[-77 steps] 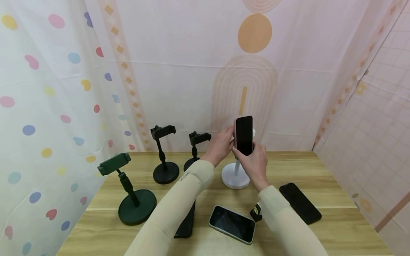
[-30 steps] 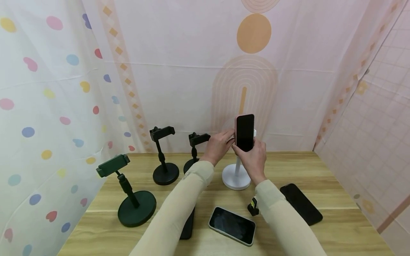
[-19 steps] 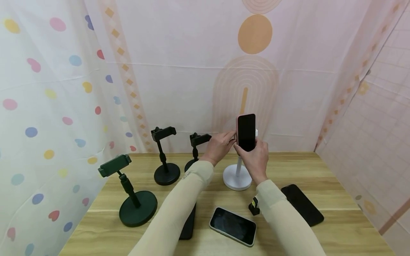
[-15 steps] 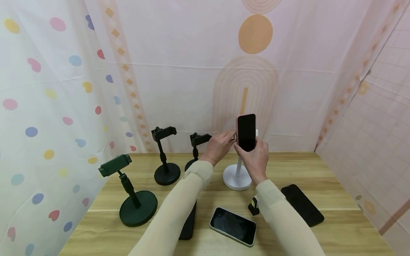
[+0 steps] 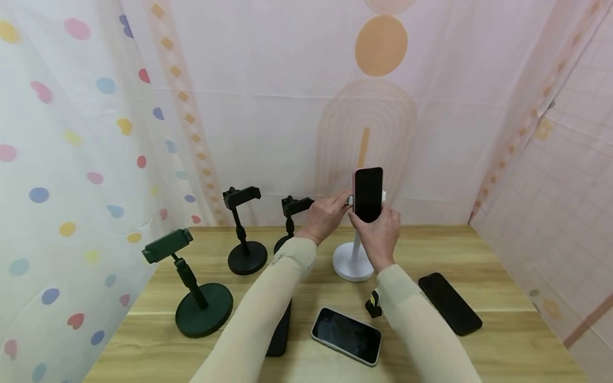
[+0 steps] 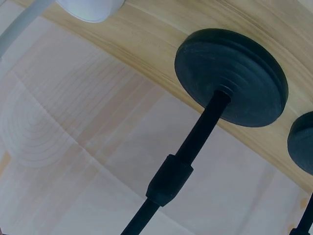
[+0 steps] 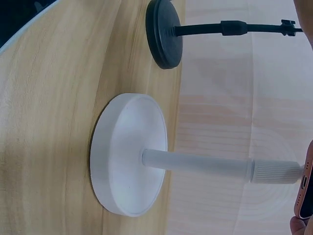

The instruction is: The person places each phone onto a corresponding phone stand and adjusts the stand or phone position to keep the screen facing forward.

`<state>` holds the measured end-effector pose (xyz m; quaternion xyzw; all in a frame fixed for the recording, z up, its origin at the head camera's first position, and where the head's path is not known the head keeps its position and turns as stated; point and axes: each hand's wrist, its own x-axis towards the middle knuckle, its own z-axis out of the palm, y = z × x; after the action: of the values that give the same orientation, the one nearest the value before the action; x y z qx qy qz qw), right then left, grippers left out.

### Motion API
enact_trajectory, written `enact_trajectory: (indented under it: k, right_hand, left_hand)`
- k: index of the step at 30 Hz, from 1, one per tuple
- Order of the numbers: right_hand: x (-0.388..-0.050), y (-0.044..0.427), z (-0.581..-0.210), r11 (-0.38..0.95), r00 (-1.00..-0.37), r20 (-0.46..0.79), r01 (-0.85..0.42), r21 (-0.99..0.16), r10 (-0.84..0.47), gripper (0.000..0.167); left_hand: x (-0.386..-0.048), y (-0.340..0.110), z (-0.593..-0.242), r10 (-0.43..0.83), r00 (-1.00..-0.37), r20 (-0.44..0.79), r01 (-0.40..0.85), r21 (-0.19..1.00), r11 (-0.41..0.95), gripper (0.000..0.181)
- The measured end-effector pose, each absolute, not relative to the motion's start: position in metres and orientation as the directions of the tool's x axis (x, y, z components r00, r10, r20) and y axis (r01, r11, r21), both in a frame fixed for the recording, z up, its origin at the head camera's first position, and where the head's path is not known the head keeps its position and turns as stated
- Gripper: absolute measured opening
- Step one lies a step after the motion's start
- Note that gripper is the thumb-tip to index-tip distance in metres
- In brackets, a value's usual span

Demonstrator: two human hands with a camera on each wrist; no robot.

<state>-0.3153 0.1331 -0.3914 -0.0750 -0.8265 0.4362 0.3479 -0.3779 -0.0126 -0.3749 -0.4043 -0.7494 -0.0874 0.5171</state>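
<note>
My right hand (image 5: 380, 236) grips the lower end of a smartphone (image 5: 367, 194) in a pink case. The phone stands upright, screen toward me, in front of the clamp of a white phone stand (image 5: 353, 262). At the phone's left side, my left hand (image 5: 325, 217) has its fingertips at the white clamp end (image 5: 350, 200) and seems to pinch it. Part of the clamp is hidden behind the phone. In the right wrist view, the phone's bottom edge (image 7: 304, 182) is by the top of the white stand's pole (image 7: 205, 164).
To the left stand a green phone stand (image 5: 203, 309) and two black phone stands (image 5: 247, 258) (image 5: 297, 206). A silver-edged phone (image 5: 347, 336), a black phone (image 5: 450, 304), a dark phone (image 5: 280, 335) partly under my left sleeve and a small black object (image 5: 373, 305) lie on the wooden table.
The phone has risen slightly along the clamp, with my right hand still gripping it. The white clamp end now shows between the phone and my left fingertips. The head view shifted a little.
</note>
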Motion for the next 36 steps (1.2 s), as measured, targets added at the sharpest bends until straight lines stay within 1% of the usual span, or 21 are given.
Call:
enact_trajectory:
  k: [4,6,8,10,11,12,13,14,16,17,18,19,20,22,24,26,31,36]
  right_hand:
    - [-0.316,0.131,-0.391,0.617,-0.733,0.516,-0.168,-0.769,0.443,0.069]
    - [-0.316,0.130,-0.392,0.622,-0.732,0.516,-0.162,-0.767,0.446,0.069]
    - [-0.316,0.130,-0.392,0.624,-0.737,0.513,-0.161,-0.765,0.440,0.069]
    - [-0.316,0.131,-0.392,0.622,-0.742,0.509,-0.160,-0.766,0.436,0.070]
    - [-0.316,0.131,-0.392,0.621,-0.743,0.508,-0.161,-0.767,0.435,0.070]
    - [-0.315,0.131,-0.392,0.621,-0.744,0.506,-0.158,-0.767,0.436,0.070]
    - [-0.315,0.132,-0.392,0.623,-0.742,0.509,-0.158,-0.766,0.437,0.070]
    - [-0.315,0.132,-0.392,0.625,-0.741,0.510,-0.157,-0.765,0.438,0.071]
    - [-0.315,0.132,-0.392,0.628,-0.738,0.513,-0.156,-0.762,0.438,0.071]
    - [-0.315,0.132,-0.392,0.629,-0.737,0.513,-0.155,-0.762,0.440,0.071]
    - [-0.316,0.132,-0.392,0.630,-0.736,0.513,-0.153,-0.762,0.441,0.071]
    - [-0.316,0.132,-0.392,0.629,-0.735,0.514,-0.155,-0.762,0.442,0.071]
    - [-0.316,0.131,-0.392,0.628,-0.734,0.516,-0.158,-0.762,0.442,0.070]
    - [-0.317,0.131,-0.393,0.625,-0.729,0.520,-0.162,-0.763,0.445,0.068]
    - [-0.317,0.130,-0.393,0.623,-0.726,0.521,-0.164,-0.764,0.448,0.067]
    - [-0.318,0.129,-0.393,0.622,-0.722,0.523,-0.164,-0.766,0.453,0.067]
    - [-0.317,0.128,-0.392,0.617,-0.724,0.513,-0.155,-0.772,0.461,0.069]
    - [-0.316,0.133,-0.391,0.624,-0.761,0.483,-0.134,-0.770,0.433,0.076]
  left_hand:
    - [-0.379,-0.014,-0.374,0.526,-0.125,0.841,0.698,-0.303,0.649,0.033]
    - [-0.379,-0.014,-0.374,0.539,-0.132,0.832,0.695,-0.309,0.649,0.033]
    - [-0.377,-0.015,-0.373,0.547,-0.161,0.822,0.712,-0.287,0.641,0.034]
    - [-0.374,-0.014,-0.373,0.544,-0.223,0.809,0.753,-0.211,0.623,0.037]
    - [-0.371,-0.013,-0.372,0.536,-0.274,0.798,0.782,-0.140,0.607,0.038]
    - [-0.369,-0.011,-0.371,0.523,-0.340,0.782,0.803,-0.048,0.593,0.040]
    - [-0.367,-0.009,-0.370,0.501,-0.420,0.757,0.815,0.072,0.575,0.045]
    - [-0.365,-0.007,-0.368,0.470,-0.515,0.717,0.803,0.212,0.556,0.051]
    - [-0.361,-0.001,-0.364,0.397,-0.701,0.592,0.707,0.509,0.490,0.065]
    - [-0.360,0.003,-0.362,0.360,-0.777,0.516,0.629,0.638,0.443,0.070]
    - [-0.359,0.006,-0.360,0.328,-0.835,0.442,0.547,0.737,0.397,0.075]
    - [-0.359,0.009,-0.357,0.302,-0.877,0.375,0.468,0.811,0.353,0.076]
    - [-0.358,0.011,-0.355,0.282,-0.904,0.320,0.402,0.860,0.313,0.074]
    - [-0.359,0.014,-0.352,0.263,-0.930,0.259,0.326,0.909,0.260,0.061]
    - [-0.359,0.017,-0.349,0.247,-0.939,0.240,0.302,0.918,0.256,0.045]
    - [-0.359,0.018,-0.349,0.230,-0.943,0.240,0.298,0.917,0.264,0.035]
    - [-0.359,0.020,-0.348,0.209,-0.943,0.260,0.311,0.912,0.267,0.029]
    - [-0.360,0.019,-0.347,0.235,-0.935,0.264,0.327,0.898,0.295,0.030]
